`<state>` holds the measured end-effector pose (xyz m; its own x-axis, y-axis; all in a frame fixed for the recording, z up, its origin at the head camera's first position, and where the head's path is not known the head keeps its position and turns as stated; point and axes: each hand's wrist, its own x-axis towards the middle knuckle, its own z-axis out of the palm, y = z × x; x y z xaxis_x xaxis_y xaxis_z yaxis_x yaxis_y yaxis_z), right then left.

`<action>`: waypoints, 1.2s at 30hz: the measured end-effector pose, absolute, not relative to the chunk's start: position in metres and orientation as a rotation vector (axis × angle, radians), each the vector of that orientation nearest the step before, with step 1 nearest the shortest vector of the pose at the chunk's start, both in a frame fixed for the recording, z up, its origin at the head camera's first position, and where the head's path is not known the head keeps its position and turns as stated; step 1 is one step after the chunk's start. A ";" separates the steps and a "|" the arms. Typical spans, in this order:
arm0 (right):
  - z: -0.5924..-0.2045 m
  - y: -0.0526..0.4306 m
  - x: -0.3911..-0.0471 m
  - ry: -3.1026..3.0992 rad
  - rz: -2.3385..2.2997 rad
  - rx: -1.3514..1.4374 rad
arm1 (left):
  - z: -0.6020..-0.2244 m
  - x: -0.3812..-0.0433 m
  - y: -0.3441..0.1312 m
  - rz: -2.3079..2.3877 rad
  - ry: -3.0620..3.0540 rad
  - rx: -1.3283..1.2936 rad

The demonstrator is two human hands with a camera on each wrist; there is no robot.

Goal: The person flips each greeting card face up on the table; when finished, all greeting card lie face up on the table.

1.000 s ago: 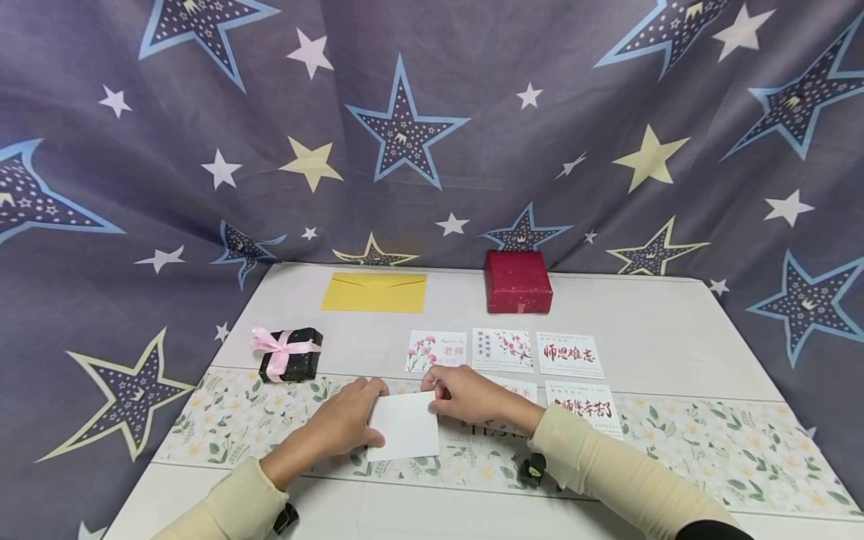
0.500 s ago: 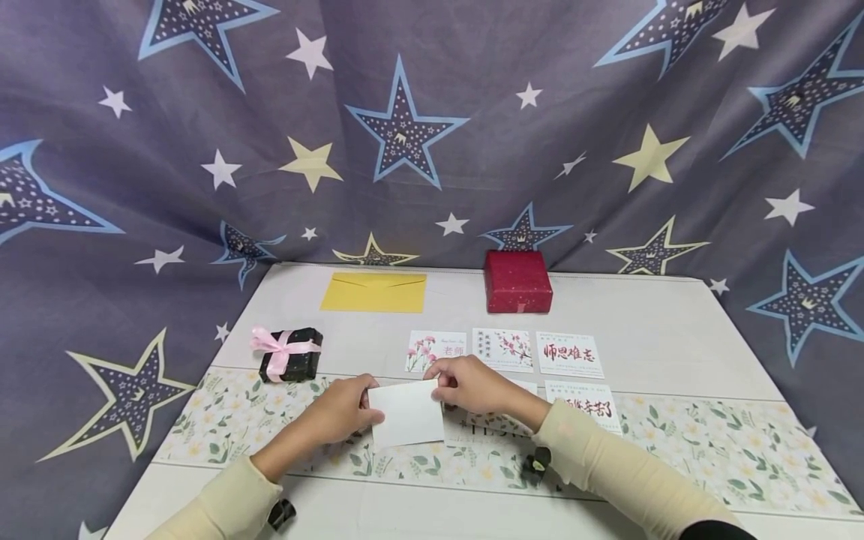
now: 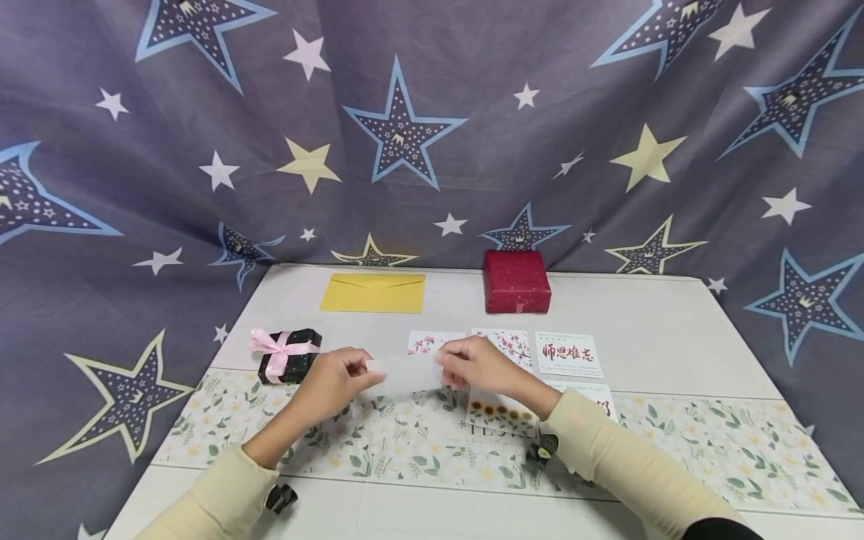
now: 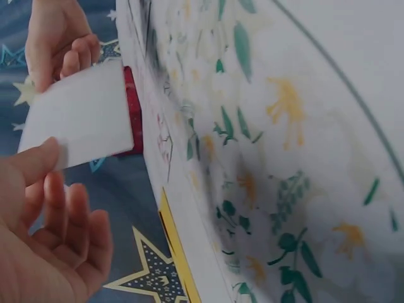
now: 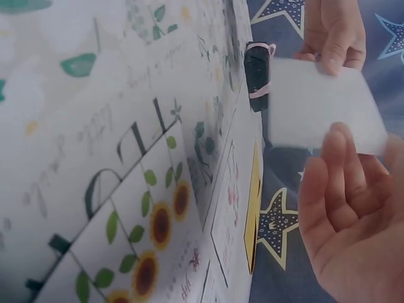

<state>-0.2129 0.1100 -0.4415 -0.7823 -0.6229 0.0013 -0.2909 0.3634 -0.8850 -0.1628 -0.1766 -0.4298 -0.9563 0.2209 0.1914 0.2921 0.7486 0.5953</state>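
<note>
A blank white card (image 3: 405, 375) is held up over the floral strip of the tabletop, nearly edge-on to the head camera. My left hand (image 3: 340, 381) pinches its left edge, thumb on the near face, as the left wrist view shows. At the opposite edge my right hand (image 3: 478, 365) grips the card between thumb and fingers. Below the right hand lies a sunflower card (image 3: 501, 414), partly covered by the arm. Behind are a pink flower card (image 3: 427, 343), a blossom card (image 3: 516, 346) and a card with red lettering (image 3: 569, 354). Another lettered card (image 3: 603, 396) is mostly hidden by the sleeve.
A black box with pink ribbon (image 3: 292, 358) sits left of the hands. At the back are a yellow envelope (image 3: 373, 292) and a dark red box (image 3: 517, 282). A star-patterned curtain (image 3: 405, 210) hangs behind the table.
Both hands have lifted the white card and carried it away from the body. Its face has tilted from flat view to nearly edge-on. The sunflower card has come into sight.
</note>
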 end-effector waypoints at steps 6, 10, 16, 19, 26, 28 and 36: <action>-0.439 0.112 -0.214 2.174 -1.537 -0.646 | -0.425 -0.165 -0.171 -1.050 -2.687 -0.392; -0.440 0.112 -0.215 2.191 -1.516 -0.667 | -0.426 -0.164 -0.170 -1.058 -2.687 -0.382; -0.439 0.112 -0.216 2.313 -1.460 -0.611 | -0.428 -0.162 -0.170 -0.980 -2.698 -0.406; -0.440 0.112 -0.215 2.326 -1.481 -0.604 | -0.428 -0.162 -0.170 -0.981 -2.703 -0.409; -0.441 0.111 -0.215 2.328 -1.517 -0.637 | -0.424 -0.162 -0.170 -0.996 -2.752 -0.399; -0.442 0.111 -0.215 2.326 -1.515 -0.644 | -0.424 -0.162 -0.171 -1.009 -2.767 -0.391; -0.445 0.114 -0.214 2.376 -1.417 -0.767 | -0.426 -0.163 -0.171 -1.076 -2.813 -0.472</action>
<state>-0.2144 0.1139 -0.4447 -0.8232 -0.5666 0.0376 -0.3023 0.3811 -0.8737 -0.1630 -0.1713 -0.4257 -0.9480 0.2521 0.1944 0.3175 0.7035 0.6358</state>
